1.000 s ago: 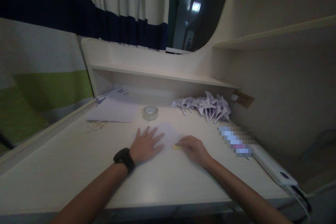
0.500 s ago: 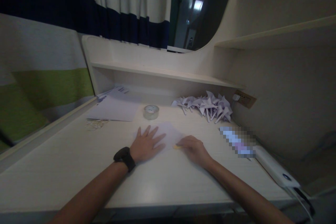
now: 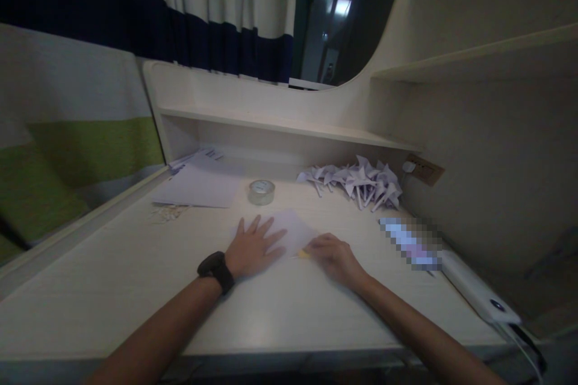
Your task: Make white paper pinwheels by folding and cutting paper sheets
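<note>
Flat left hand (image 3: 253,248) on thin paper sheet (image 3: 293,230)

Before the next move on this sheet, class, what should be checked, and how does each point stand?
1. Left hand flat on the paper sheet, fingers spread: ok.
2. Right hand closed on a small yellow thing at the sheet's near edge: ok; what the thing is: cannot tell.
3. Sheet lying flat on the desk: ok.
4. Tape roll apart from the sheet, behind it: ok.
5. Pile of folded paper shapes away from both hands: ok.
6. Marks or creases on the sheet: cannot tell, light too dim.
</note>
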The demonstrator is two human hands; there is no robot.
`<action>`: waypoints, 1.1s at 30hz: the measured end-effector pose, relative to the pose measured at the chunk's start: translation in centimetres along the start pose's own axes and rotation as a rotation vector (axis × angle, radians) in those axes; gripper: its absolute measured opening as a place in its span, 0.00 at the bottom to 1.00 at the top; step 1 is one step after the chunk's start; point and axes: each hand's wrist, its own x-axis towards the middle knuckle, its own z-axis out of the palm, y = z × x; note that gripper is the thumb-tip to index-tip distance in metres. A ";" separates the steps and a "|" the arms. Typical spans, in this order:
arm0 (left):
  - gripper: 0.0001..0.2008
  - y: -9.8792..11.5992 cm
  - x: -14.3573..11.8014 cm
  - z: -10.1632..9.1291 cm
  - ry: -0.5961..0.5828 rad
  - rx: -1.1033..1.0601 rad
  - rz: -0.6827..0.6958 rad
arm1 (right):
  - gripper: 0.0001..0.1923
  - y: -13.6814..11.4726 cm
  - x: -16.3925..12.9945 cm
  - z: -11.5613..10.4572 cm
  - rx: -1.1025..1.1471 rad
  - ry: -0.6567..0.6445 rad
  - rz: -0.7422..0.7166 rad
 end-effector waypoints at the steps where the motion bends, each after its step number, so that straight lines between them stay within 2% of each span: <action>1: 0.29 0.0 0.0 0.0 0.002 0.001 0.001 | 0.16 -0.1 0.1 0.0 0.005 -0.008 0.000; 19: 0.29 0.0 -0.2 -0.1 -0.002 -0.010 0.001 | 0.16 -1.0 0.5 0.9 0.036 -0.056 -0.026; 33: 0.30 0.1 -0.1 -0.3 -0.015 0.002 -0.003 | 0.17 -1.6 0.8 1.6 0.033 -0.027 -0.066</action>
